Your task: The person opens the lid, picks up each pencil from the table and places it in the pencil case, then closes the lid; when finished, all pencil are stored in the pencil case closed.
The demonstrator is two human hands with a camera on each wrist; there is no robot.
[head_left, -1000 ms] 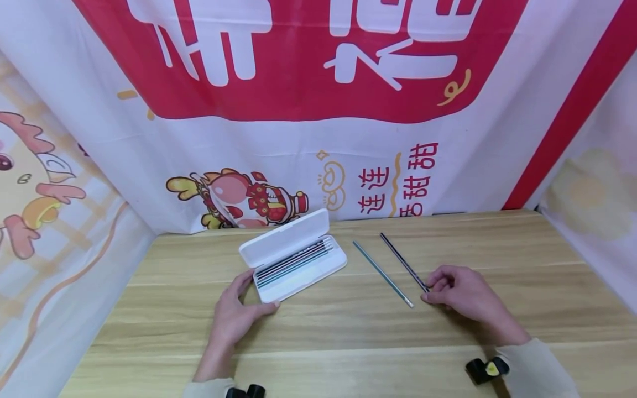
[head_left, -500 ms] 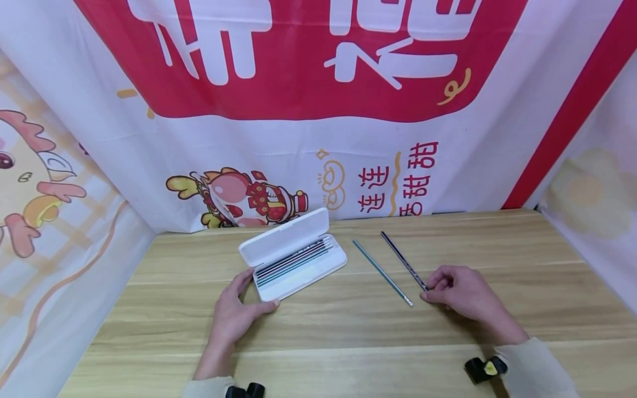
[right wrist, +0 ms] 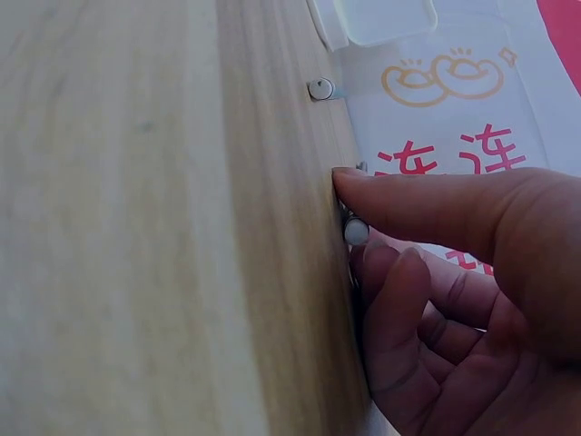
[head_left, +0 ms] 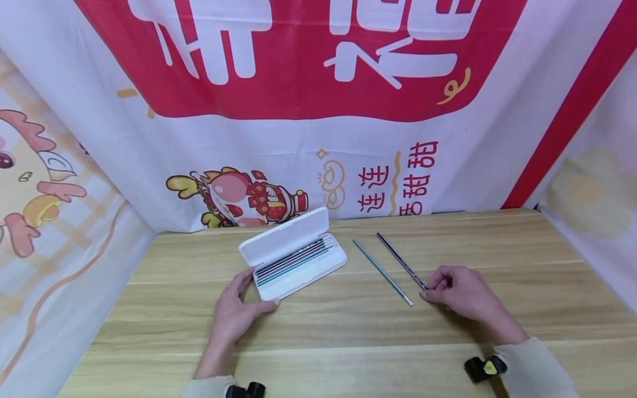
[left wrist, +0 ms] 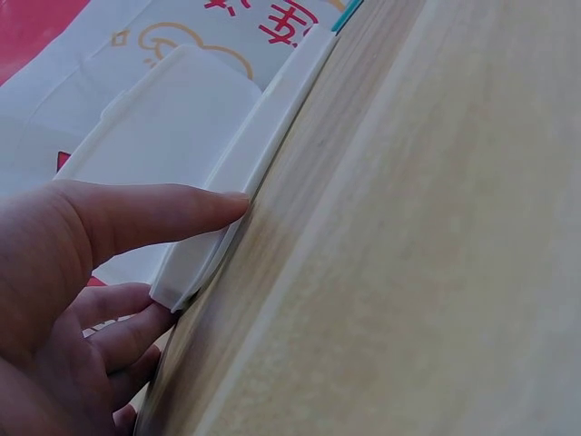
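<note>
Between the earlier pictures and now, only the far tip of the dark pencil (head_left: pixel 401 260) has swung a little to the left; both hands lie as before.

From the head view, the right hand (head_left: pixel 465 296) has its thumb and forefinger closed on the near end of the dark pencil, which lies on the wooden table (head_left: pixel 348 331) and points toward the back edge. A teal pencil (head_left: pixel 382 272) lies just beside it, to the left, not touching it. The left hand (head_left: pixel 236 312) holds the near left corner of the open white pencil case (head_left: pixel 298 260), with the thumb along the front side; several pencils lie inside.

From the left wrist view, the thumb (left wrist: pixel 154 213) presses on the front rim of the pencil case (left wrist: pixel 263 163) and the other fingers curl at its corner, so this hand clamps the case.

From the right wrist view, the thumb (right wrist: pixel 427 204) pins the end of the dark pencil (right wrist: pixel 355 231) to the table. The end of the teal pencil (right wrist: pixel 320 89) shows further off.

To lift well, I judge the pinch should stay near the end, rise slowly, and the left hand should keep the case steady.
</note>
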